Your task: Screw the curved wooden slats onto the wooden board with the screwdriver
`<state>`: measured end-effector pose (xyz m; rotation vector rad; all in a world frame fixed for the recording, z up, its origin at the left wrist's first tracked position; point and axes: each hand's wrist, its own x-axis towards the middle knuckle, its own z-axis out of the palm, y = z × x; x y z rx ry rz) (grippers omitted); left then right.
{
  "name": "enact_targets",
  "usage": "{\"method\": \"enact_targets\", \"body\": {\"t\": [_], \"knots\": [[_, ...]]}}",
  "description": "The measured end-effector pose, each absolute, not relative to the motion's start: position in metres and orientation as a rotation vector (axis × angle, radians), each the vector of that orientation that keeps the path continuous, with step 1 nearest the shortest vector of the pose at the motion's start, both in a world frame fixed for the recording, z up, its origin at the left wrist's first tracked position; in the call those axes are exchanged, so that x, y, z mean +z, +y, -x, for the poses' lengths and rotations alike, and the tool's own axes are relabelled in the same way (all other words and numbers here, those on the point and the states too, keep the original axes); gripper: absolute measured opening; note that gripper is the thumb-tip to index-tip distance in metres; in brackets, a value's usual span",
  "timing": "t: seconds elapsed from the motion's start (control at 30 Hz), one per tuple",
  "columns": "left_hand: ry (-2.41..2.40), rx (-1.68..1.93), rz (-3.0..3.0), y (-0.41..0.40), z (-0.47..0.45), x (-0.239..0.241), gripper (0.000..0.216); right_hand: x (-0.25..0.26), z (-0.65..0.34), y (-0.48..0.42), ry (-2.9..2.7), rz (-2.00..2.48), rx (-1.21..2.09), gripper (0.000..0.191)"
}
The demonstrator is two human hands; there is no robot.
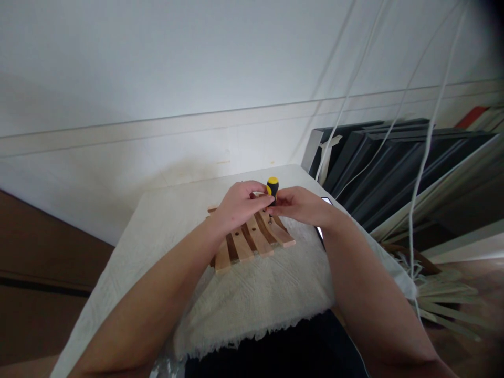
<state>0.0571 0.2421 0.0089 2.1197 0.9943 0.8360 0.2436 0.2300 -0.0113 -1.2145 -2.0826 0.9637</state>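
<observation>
A slatted wooden piece [252,239] made of several light boards lies on a white textured cloth [252,294] covering a small table. A screwdriver with a black and yellow handle [272,187] stands upright over the slats. My left hand [238,206] rests on top of the slats with its fingers curled toward the screwdriver. My right hand [301,206] pinches the screwdriver low on its shaft, fingers closed. The tip of the tool is hidden between my fingers.
Dark framed panels [394,173] lean against the wall on the right. White cords [425,152] hang down in front of them. A phone edge [326,200] shows beside my right wrist. Pale wooden strips [444,304] lie on the floor at right.
</observation>
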Motion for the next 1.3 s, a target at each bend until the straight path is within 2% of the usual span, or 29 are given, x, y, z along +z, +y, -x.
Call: {"method": "enact_targets", "body": {"t": [0.2,0.43,0.6,0.77,0.97,1.13,1.3], "knots": [[1.13,0.879,-2.078,0.238,-0.06,0.011,0.031,-0.009,-0.241,0.227,-2.075,1.338,0.775,0.031],[1.034,0.824,-2.087,0.244,-0.058,0.008,0.023,-0.004,-0.249,0.227,-2.159,1.296,0.863,0.028],[1.106,0.873,-2.053,0.245,-0.057,0.008,0.029,-0.01,-0.248,0.232,-2.082,1.361,0.8,0.034],[0.91,0.822,-2.052,0.247,-0.055,0.011,0.021,-0.012,-0.246,0.231,-2.131,1.291,0.859,0.031],[1.108,0.826,-2.089,0.246,-0.055,0.01,0.029,-0.011,-0.242,0.229,-2.049,1.38,0.729,0.031],[1.187,0.926,-2.163,0.242,-0.058,0.013,0.038,-0.008,-0.243,0.226,-2.129,1.364,0.818,0.034],[1.154,0.917,-2.211,0.24,-0.059,0.017,0.032,-0.003,-0.245,0.224,-2.217,1.343,0.785,0.032]]}}
